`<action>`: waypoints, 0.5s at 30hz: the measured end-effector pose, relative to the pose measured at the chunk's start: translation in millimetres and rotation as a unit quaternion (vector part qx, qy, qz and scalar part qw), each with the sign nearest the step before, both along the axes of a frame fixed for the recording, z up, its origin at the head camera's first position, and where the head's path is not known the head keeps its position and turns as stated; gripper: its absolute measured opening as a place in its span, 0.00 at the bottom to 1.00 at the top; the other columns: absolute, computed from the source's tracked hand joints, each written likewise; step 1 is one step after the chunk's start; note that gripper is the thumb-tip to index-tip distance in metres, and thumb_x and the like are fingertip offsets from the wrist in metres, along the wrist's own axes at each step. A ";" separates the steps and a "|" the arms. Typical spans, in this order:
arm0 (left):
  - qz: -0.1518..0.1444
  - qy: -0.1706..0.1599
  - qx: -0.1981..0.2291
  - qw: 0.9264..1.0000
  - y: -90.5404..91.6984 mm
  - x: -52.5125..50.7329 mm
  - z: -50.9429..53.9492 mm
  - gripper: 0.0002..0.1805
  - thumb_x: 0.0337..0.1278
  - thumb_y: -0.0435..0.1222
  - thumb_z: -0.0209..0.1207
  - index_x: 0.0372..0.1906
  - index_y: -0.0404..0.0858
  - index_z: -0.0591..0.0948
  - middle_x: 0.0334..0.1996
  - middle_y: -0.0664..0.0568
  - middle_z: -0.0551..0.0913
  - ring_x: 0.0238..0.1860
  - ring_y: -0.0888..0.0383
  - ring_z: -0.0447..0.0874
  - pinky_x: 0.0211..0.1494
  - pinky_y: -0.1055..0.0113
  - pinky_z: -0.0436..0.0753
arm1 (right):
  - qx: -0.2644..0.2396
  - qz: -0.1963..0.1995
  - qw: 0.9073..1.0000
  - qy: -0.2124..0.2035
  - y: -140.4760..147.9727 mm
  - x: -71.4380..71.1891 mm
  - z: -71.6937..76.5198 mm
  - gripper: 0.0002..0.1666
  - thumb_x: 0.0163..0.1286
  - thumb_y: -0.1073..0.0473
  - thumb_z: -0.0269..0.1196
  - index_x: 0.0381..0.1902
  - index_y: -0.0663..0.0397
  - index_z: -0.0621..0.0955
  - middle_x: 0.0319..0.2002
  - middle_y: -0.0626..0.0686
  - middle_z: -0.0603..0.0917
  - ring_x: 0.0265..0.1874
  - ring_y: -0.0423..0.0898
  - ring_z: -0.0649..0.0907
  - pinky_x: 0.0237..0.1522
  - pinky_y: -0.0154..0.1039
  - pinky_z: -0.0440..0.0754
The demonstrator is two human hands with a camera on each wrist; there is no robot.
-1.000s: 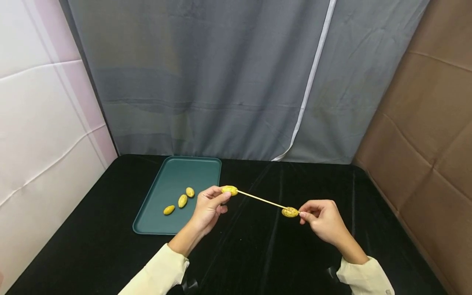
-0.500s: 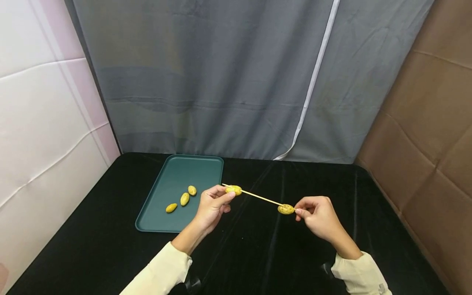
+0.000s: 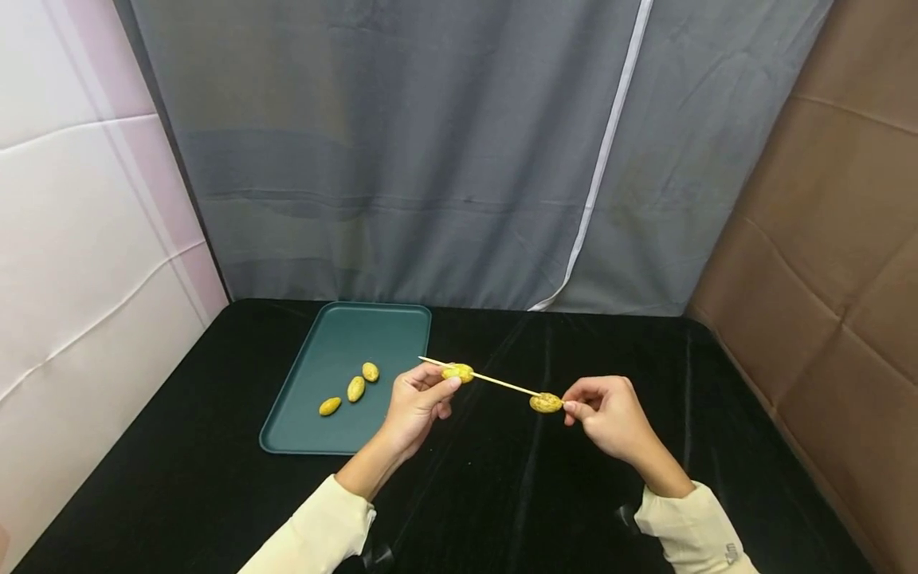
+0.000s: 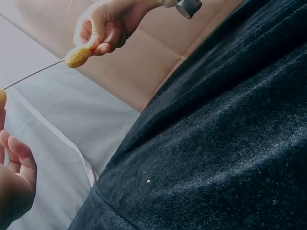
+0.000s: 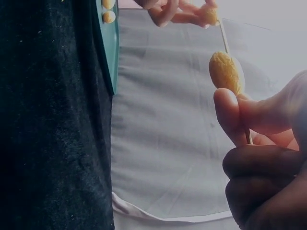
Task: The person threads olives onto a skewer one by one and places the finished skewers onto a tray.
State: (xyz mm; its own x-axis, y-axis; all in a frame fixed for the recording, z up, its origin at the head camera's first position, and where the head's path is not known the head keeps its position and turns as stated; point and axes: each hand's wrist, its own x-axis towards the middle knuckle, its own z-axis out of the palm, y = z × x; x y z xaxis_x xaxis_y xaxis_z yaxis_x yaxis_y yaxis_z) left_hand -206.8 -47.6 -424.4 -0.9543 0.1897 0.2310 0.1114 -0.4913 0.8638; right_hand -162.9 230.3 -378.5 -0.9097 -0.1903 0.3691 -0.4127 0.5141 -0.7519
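Five yellow oval pieces [image 3: 355,389] counted: three lying on one green tray [image 3: 373,328], two on one thin stick [image 3: 505,384]. Left stick piece [image 3: 459,373] is pinched by grip of left hand [image 3: 418,406], stick tip protruding past it. Stick is pinched by grip of right hand [image 3: 611,416], just beside right stick piece [image 3: 546,402]. Both are held above black surface [image 3: 466,510]. Tray pieces are set apart in slanting row.

A black, plush-looking cloth [image 3: 610,343] covers the worktop, its far corners rounded. A teal rectangular tray [image 3: 373,331] lies flat on it, toward the far left corner, with its short side along the far edge. A pale speck [image 4: 148,181] dots the cloth.
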 end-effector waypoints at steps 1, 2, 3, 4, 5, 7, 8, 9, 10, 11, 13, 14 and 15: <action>0.008 0.000 0.001 1.000 0.5 0.0 0.4 0.20 0.60 0.19 0.57 0.33 0.50 0.86 0.33 0.58 0.88 0.22 0.64 0.73 0.22 0.76 0.73 | -0.002 0.002 1.000 -0.002 -0.8 0.0 0.8 0.12 0.57 0.78 0.67 0.23 0.58 0.84 0.17 0.46 0.82 0.15 0.38 0.79 0.16 0.33 0.71; 0.019 0.000 0.004 1.000 1.4 0.0 1.0 0.20 0.60 0.19 0.57 0.33 0.49 0.86 0.32 0.58 0.88 0.23 0.64 0.73 0.21 0.76 0.73 | -0.005 0.004 1.000 -0.004 -1.5 -0.2 1.7 0.11 0.58 0.77 0.67 0.24 0.58 0.84 0.17 0.47 0.82 0.15 0.37 0.79 0.16 0.33 0.70; 0.032 -0.002 0.008 0.999 2.7 0.0 2.0 0.19 0.60 0.19 0.57 0.33 0.48 0.86 0.32 0.58 0.88 0.23 0.64 0.74 0.21 0.76 0.72 | -0.007 0.005 1.000 -0.007 -2.5 -0.4 2.3 0.10 0.58 0.76 0.67 0.24 0.58 0.85 0.17 0.47 0.83 0.15 0.38 0.78 0.15 0.33 0.69; 0.047 -0.004 0.012 0.999 4.0 -0.3 3.1 0.18 0.60 0.20 0.57 0.33 0.47 0.85 0.31 0.57 0.88 0.24 0.64 0.75 0.20 0.76 0.72 | -0.011 0.006 1.000 -0.008 -3.5 -0.7 2.9 0.10 0.58 0.76 0.67 0.24 0.58 0.85 0.18 0.47 0.83 0.15 0.38 0.78 0.15 0.32 0.69; 0.060 -0.006 0.018 0.998 5.3 -0.6 4.4 0.17 0.60 0.20 0.57 0.33 0.46 0.85 0.31 0.56 0.88 0.25 0.64 0.76 0.20 0.76 0.73 | -0.014 0.007 1.000 -0.011 -4.5 -1.1 3.5 0.09 0.59 0.75 0.67 0.25 0.58 0.85 0.18 0.48 0.83 0.14 0.38 0.77 0.14 0.32 0.68; 0.077 -0.006 0.028 0.997 7.4 -1.5 7.1 0.16 0.60 0.20 0.58 0.34 0.44 0.85 0.31 0.55 0.88 0.28 0.63 0.80 0.20 0.76 0.75 | -0.018 0.007 1.000 -0.014 -5.8 -1.7 4.2 0.08 0.59 0.75 0.67 0.25 0.58 0.85 0.18 0.48 0.83 0.14 0.39 0.77 0.14 0.32 0.66; 0.080 -0.002 0.031 0.996 8.2 -2.2 8.1 0.16 0.60 0.19 0.57 0.34 0.44 0.84 0.31 0.55 0.88 0.29 0.63 0.82 0.20 0.75 0.76 | -0.020 0.006 1.000 -0.014 -6.4 -1.8 4.5 0.08 0.59 0.75 0.67 0.26 0.59 0.85 0.18 0.49 0.83 0.14 0.39 0.77 0.14 0.32 0.67; 0.080 0.002 0.034 0.996 8.4 -2.8 9.0 0.16 0.60 0.19 0.57 0.34 0.43 0.84 0.31 0.54 0.88 0.30 0.62 0.83 0.21 0.75 0.78 | -0.021 0.003 1.000 -0.012 -7.0 -1.8 4.7 0.09 0.59 0.75 0.66 0.25 0.59 0.85 0.18 0.48 0.83 0.14 0.40 0.78 0.14 0.32 0.67; 0.076 0.008 0.036 0.996 8.0 -3.3 9.6 0.16 0.60 0.19 0.57 0.34 0.43 0.84 0.32 0.54 0.88 0.30 0.62 0.84 0.22 0.74 0.79 | -0.023 0.001 1.000 -0.011 -7.2 -1.7 5.1 0.09 0.59 0.75 0.66 0.25 0.59 0.85 0.18 0.49 0.83 0.14 0.39 0.78 0.15 0.32 0.67; 0.070 0.015 0.035 0.997 7.4 -3.6 10.0 0.17 0.59 0.18 0.57 0.34 0.44 0.84 0.32 0.54 0.88 0.31 0.62 0.84 0.23 0.73 0.80 | -0.025 -0.002 1.000 -0.009 -7.4 -1.4 5.4 0.09 0.59 0.76 0.66 0.25 0.59 0.85 0.18 0.49 0.83 0.15 0.39 0.78 0.15 0.32 0.68; 0.059 0.030 0.029 0.997 6.0 -4.1 10.7 0.18 0.58 0.17 0.57 0.33 0.45 0.84 0.33 0.55 0.89 0.32 0.63 0.85 0.24 0.73 0.81 | -0.028 -0.009 1.000 -0.004 -7.5 -1.2 5.7 0.10 0.58 0.77 0.66 0.25 0.59 0.84 0.17 0.49 0.83 0.15 0.39 0.79 0.16 0.33 0.70; 0.054 0.036 0.026 0.998 5.0 -4.4 10.9 0.19 0.58 0.17 0.57 0.33 0.45 0.85 0.33 0.55 0.89 0.32 0.63 0.85 0.25 0.73 0.82 | -0.031 -0.013 0.999 -0.004 -8.0 -0.9 6.0 0.10 0.58 0.77 0.66 0.24 0.59 0.84 0.17 0.49 0.83 0.15 0.39 0.80 0.17 0.33 0.70; 0.049 0.039 0.024 0.998 4.1 -4.4 11.2 0.19 0.57 0.17 0.58 0.32 0.46 0.85 0.33 0.55 0.89 0.32 0.63 0.85 0.25 0.72 0.82 | -0.031 -0.015 0.999 -0.003 -8.3 -1.2 5.7 0.11 0.58 0.78 0.66 0.24 0.59 0.84 0.17 0.49 0.83 0.15 0.39 0.80 0.17 0.33 0.70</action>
